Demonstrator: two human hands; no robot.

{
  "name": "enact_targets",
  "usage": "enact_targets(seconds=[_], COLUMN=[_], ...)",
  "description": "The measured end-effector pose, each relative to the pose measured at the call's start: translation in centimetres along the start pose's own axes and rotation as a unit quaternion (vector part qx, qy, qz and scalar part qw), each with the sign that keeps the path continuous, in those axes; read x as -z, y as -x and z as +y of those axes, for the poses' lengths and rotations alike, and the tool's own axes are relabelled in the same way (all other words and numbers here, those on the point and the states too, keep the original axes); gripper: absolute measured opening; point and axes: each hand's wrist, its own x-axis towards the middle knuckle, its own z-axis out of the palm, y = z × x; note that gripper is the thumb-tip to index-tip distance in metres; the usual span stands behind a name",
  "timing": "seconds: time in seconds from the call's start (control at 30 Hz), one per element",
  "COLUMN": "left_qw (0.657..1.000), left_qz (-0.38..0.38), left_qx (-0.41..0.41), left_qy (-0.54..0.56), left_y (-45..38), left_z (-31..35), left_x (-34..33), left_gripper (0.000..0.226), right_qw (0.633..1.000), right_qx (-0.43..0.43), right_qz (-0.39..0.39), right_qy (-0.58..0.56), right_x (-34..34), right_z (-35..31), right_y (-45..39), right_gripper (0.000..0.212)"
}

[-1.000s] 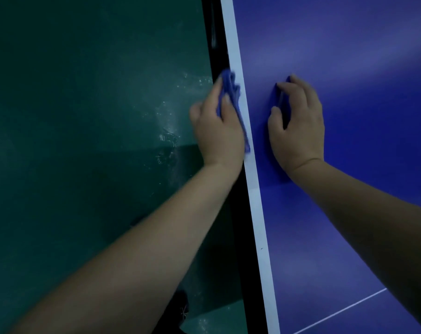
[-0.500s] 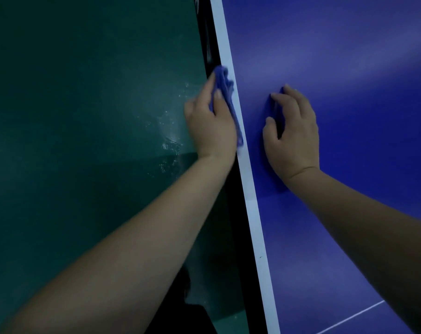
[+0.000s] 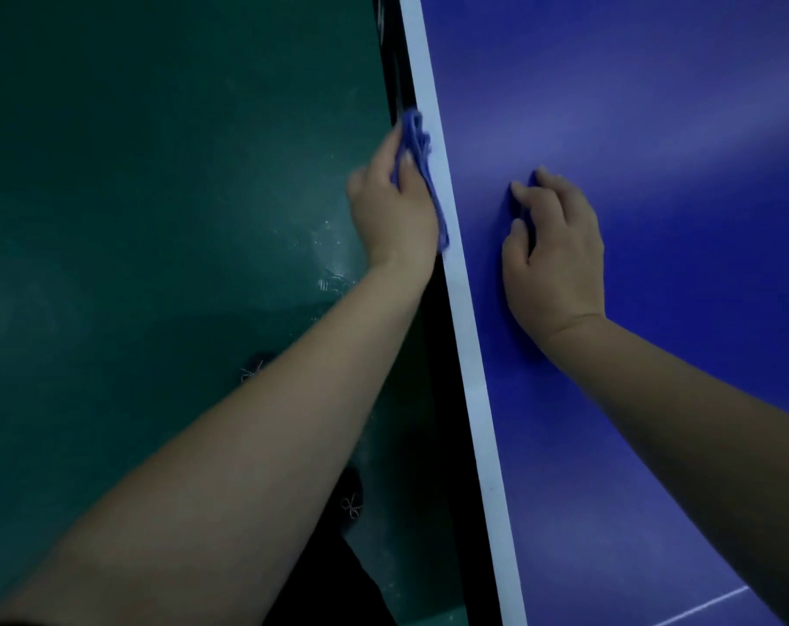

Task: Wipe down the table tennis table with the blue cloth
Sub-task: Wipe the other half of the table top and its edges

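Green floor (image 3: 157,219) left; left hand (image 3: 395,214) gripping cloth (image 3: 422,164), slid farther along counter (image 3: 655,106) edge; right hand (image 3: 555,246) resting loosely curled, holding nothing.

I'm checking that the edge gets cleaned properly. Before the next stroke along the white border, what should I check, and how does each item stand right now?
1. Cloth held firmly: ok. The left hand grips the blue cloth.
2. Cloth on the edge: ok. It lies against the white border of the table.
3. Table steadied: ok. The right hand rests on the blue top, apart from the cloth.
4. Path ahead along the border: ok. Nothing lies on the visible strip beyond the cloth.
5. Cloth covers the side face below the rim: cannot tell, the hand hides it.
6. Strip behind the cloth is clean: cannot tell, the picture is too dim.
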Motion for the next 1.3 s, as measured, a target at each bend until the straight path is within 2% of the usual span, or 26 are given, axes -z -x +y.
enact_targets(seconds=[0.07, 0.2, 0.3, 0.4, 0.5, 0.6, 0.7, 0.83, 0.93, 1.0, 1.1, 1.2, 1.3], left_qw=[1.000, 0.990, 0.996, 1.000, 0.998, 0.994, 0.994, 0.999, 0.997, 0.993, 0.997, 0.999, 0.999], left_qz=[-0.006, -0.011, -0.011, -0.006, -0.010, -0.022, -0.021, -0.017, -0.020, -0.027, -0.023, -0.022, -0.017], left_qx=[0.021, 0.138, 0.083, 0.017, 0.057, 0.100, 0.093, 0.015, 0.079, 0.111, 0.065, 0.004, 0.047], left_qy=[-0.008, 0.017, 0.037, 0.018, 0.017, 0.028, 0.048, 0.026, 0.009, 0.013, 0.033, 0.022, -0.003], left_y=[-3.3, -3.1, -0.4, -4.8, -10.2, -9.0, -6.5, -13.3, -17.4, -16.2, -12.1, -15.1, -21.2], left_z=[0.3, -1.7, -1.7, 0.4, 1.6, 0.6, 0.6, 3.9, 4.5, 4.1, 4.5, 5.4, 6.3], left_x=[-0.9, -0.6, -0.3, -1.4, -2.6, -2.1, -1.7, -3.7, -4.5, -4.1, -3.0, -4.0, -5.4], left_gripper=[0.035, 0.037, 0.035, 0.036, 0.038, 0.039, 0.038, 0.039, 0.039, 0.040, 0.039, 0.040, 0.039], right_qw=[1.000, 1.000, 0.999, 0.999, 1.000, 0.999, 0.998, 0.998, 0.997, 0.997, 0.997, 0.997, 0.997], right_qx=[-0.003, 0.000, 0.021, 0.039, 0.009, -0.032, -0.052, -0.062, -0.069, -0.070, -0.070, -0.070, -0.068], right_qz=[0.000, 0.000, 0.003, -0.004, -0.004, 0.016, 0.025, 0.022, 0.023, 0.021, 0.021, 0.022, 0.023], right_qy=[0.013, 0.020, 0.025, 0.033, 0.023, 0.019, 0.016, 0.014, 0.009, 0.003, -0.001, -0.003, -0.009], right_x=[0.0, -0.5, -1.3, -2.7, -3.7, -4.1, -4.2, -4.3, -4.2, -4.1, -4.1, -4.2, -4.2], right_z=[0.1, -0.9, -2.5, -4.1, -4.5, -4.1, -3.8, -3.7, -3.8, -3.9, -4.0, -3.9, -3.9], right_y=[0.0, -2.1, -6.9, -12.9, -18.3, -21.9, -22.9, -22.8, -23.0, -22.9, -22.7, -22.7, -22.8], right_gripper=[0.038, 0.039, 0.041, 0.041, 0.042, 0.042, 0.043, 0.044, 0.045, 0.045, 0.046, 0.046, 0.045])
